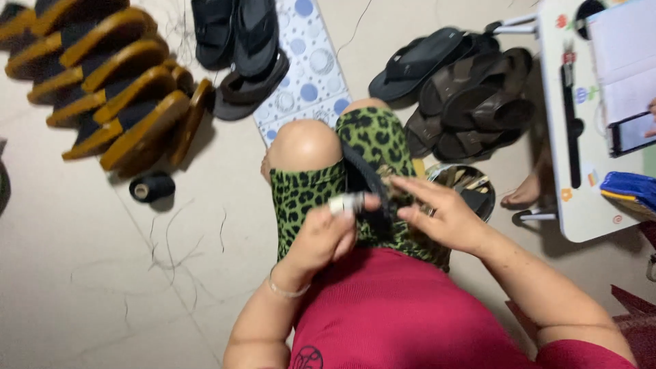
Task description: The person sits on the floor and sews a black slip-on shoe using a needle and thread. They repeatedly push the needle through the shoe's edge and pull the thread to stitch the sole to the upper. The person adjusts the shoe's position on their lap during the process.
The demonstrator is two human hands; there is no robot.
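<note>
I sit on the floor in green leopard-print shorts and a red top. A black sandal strap piece (365,179) rests on my lap between my knees. My left hand (321,236) grips a small whitish tube-like object (346,203) at its fingertips, pressed against the black piece. My right hand (441,213) holds the black piece from the right side, fingers spread over it. What exactly the small object is cannot be made out.
A row of tan-soled sandals (109,75) lies at the upper left, with a black thread spool (152,187) below them. Black sandals (242,48) and brown sandals (471,102) lie ahead. A small white table (581,171) with a phone (632,133) stands right; a metal bowl (471,184) sits near it.
</note>
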